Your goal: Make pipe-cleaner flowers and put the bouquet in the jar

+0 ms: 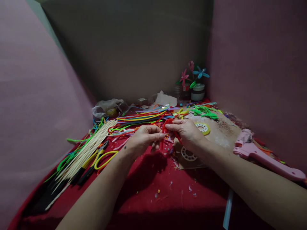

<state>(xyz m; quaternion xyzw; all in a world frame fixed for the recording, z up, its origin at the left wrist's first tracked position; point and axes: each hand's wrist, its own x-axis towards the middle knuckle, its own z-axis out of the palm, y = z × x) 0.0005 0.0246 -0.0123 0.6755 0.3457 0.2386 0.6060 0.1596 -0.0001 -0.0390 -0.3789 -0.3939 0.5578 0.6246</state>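
Observation:
A red pipe cleaner [168,121], bent into a loop, is held up between my two hands over the middle of the table. My left hand [148,136] pinches its left side with thumb and fingertips. From the right, my right hand [185,131] grips it near the top, and a red length runs down along the palm. Beneath my right hand lie a white tape core [188,154] and a piece of cardboard [192,164]. Just behind the hands, a bundle of colourful pipe cleaners [141,117] is spread out.
Wooden skewers [83,153], pliers [96,156] and yellow-handled scissors [105,160] lie at left. A pink glue gun [266,156] rests at right with a glue stick [228,209] below it. Green pipe cleaners [205,111], yellow tape [206,128] and potted pipe-cleaner flowers [198,91] are behind.

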